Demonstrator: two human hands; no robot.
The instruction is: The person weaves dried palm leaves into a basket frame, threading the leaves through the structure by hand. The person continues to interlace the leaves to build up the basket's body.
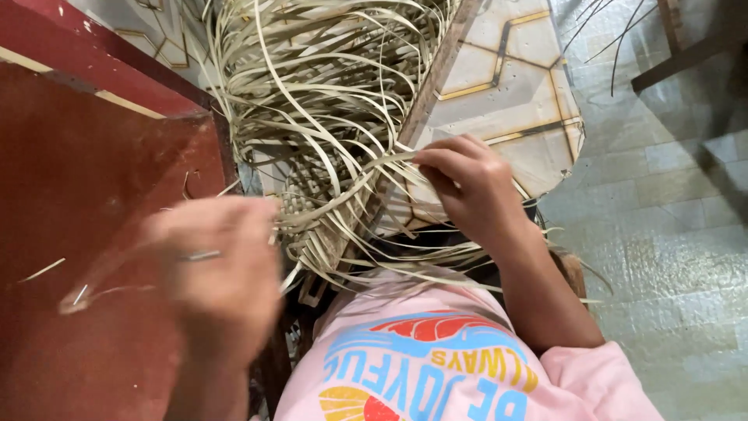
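A red table (86,187) fills the left side, with a tiled floor (662,203) to the right. A half-woven basket (312,226) of pale strips (312,70) lies across the person's lap against the table edge. The right hand (467,183) pinches one strip. The left hand (214,261) is blurred; its grip cannot be told. Risk: loose strips may tangle, kink or split if pulled sharply.

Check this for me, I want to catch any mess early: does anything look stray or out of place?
A few loose strip offcuts lie on the red surface, apart from the woven piece. The left hand is blurred; the right hand pinches strips.
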